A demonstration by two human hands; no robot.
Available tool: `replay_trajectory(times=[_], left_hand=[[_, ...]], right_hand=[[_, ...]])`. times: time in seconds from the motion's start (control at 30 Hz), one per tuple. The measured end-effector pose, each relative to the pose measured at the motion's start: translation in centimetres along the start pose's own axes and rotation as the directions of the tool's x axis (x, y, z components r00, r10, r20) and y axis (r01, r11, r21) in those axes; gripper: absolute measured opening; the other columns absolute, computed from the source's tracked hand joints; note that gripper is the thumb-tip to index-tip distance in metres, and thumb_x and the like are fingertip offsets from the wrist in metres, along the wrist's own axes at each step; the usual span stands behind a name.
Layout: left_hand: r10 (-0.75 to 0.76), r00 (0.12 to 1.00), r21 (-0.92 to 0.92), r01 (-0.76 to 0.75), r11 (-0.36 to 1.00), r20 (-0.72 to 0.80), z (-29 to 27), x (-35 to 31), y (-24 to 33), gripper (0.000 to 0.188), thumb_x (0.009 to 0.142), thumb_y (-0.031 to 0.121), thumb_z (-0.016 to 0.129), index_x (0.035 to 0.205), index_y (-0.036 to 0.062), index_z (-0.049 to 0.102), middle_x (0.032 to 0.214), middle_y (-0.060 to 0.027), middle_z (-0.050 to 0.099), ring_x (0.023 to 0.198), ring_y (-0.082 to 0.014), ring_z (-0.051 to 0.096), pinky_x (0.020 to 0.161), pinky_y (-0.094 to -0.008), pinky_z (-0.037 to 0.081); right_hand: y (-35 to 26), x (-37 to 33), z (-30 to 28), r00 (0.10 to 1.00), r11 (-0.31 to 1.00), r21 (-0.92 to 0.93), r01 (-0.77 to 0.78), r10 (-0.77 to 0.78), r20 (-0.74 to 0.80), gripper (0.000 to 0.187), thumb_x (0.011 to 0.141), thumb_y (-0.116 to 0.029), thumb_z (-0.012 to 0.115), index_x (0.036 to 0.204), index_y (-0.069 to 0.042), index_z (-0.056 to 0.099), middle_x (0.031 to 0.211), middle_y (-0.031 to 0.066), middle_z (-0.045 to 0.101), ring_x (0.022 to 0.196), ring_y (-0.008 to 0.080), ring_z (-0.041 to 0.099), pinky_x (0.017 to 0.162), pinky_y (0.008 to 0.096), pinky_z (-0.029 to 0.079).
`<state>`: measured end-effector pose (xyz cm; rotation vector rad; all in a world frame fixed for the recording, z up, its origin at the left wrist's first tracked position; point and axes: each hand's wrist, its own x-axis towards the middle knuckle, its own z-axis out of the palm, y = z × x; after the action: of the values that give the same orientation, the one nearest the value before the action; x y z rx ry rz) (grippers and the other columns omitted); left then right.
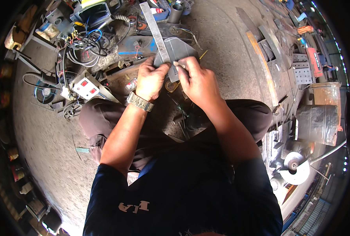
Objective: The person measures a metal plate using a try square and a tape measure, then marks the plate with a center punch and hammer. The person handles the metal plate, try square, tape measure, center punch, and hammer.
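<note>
My left hand (151, 80), with a metal watch on its wrist, is closed on a long steel ruler (154, 30) and the edge of a dark grey metal plate (181, 50). Its thumb presses the ruler down across the plate. Thin pale lines show on the plate, which has angled corners. Beside the ruler, my right hand (200, 80) pinches a small pale piece (175, 63) that looks like chalk, close to the plate's surface. The fingers partly hide that piece. Both hands work just beyond my crossed legs.
At the left lie tangled cables (84, 51) and a white socket box (86, 87) with red switches. A yellow tape measure (171, 85) rests below the plate. Metal strips (263, 67), a perforated plate (302, 69) and a machine with a round disc (295, 165) stand at the right.
</note>
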<state>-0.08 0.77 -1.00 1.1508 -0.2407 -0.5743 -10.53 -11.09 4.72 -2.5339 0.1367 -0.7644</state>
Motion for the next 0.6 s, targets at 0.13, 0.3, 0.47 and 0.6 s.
replay_trajectory(times=[0.13, 0.3, 0.47, 0.6], left_hand=[[0.024, 1.0, -0.003, -0.024, 1.0, 0.0, 0.1, -0.1, 0.0, 0.034, 0.088, 0.004, 0.068, 0.118, -0.0096, 0.061, 0.093, -0.0119, 0.073, 0.075, -0.0132, 0.066, 0.066, -0.0262, 0.053], [0.016, 1.0, 0.025, -0.016, 1.0, 0.013, 0.0, -0.2, 0.1, 0.033, 0.088, 0.004, 0.067, 0.117, -0.0091, 0.061, 0.089, -0.0103, 0.072, 0.071, -0.0107, 0.064, 0.061, -0.025, 0.051], [0.051, 0.999, 0.062, -0.051, 0.997, 0.005, -0.3, 0.1, -0.3, 0.029, 0.086, 0.005, 0.068, 0.111, -0.0085, 0.063, 0.08, -0.0072, 0.07, 0.063, -0.0082, 0.059, 0.054, -0.0249, 0.046], [0.056, 0.998, 0.087, -0.054, 0.995, -0.018, -0.4, 0.1, -0.2, 0.029, 0.085, 0.007, 0.068, 0.11, -0.0089, 0.064, 0.074, -0.0055, 0.068, 0.059, -0.0076, 0.056, 0.05, -0.0256, 0.043]], right_hand=[[0.3, 0.6, 0.6, 0.999, 0.999, -0.02, 0.047, -0.047, 0.0, 0.019, 0.092, -0.013, 0.068, 0.101, -0.005, 0.054, 0.079, 0.0177, 0.07, 0.07, 0.0377, 0.07, 0.059, 0.0458, 0.055], [0.1, 1.0, 0.6, 0.999, 0.997, -0.066, 0.04, -0.038, 0.036, 0.018, 0.093, -0.015, 0.068, 0.101, -0.006, 0.053, 0.082, 0.0165, 0.07, 0.071, 0.0375, 0.07, 0.06, 0.0463, 0.055], [0.3, 1.3, 0.8, 0.996, 0.995, -0.072, 0.074, -0.07, 0.059, 0.017, 0.093, -0.015, 0.066, 0.1, -0.006, 0.053, 0.083, 0.0163, 0.07, 0.072, 0.0382, 0.069, 0.061, 0.0468, 0.054], [0.1, 1.2, 0.5, 0.99, 0.993, -0.074, 0.094, -0.085, 0.115, 0.017, 0.094, -0.014, 0.066, 0.097, -0.005, 0.052, 0.081, 0.0168, 0.068, 0.071, 0.039, 0.068, 0.06, 0.0475, 0.054]])
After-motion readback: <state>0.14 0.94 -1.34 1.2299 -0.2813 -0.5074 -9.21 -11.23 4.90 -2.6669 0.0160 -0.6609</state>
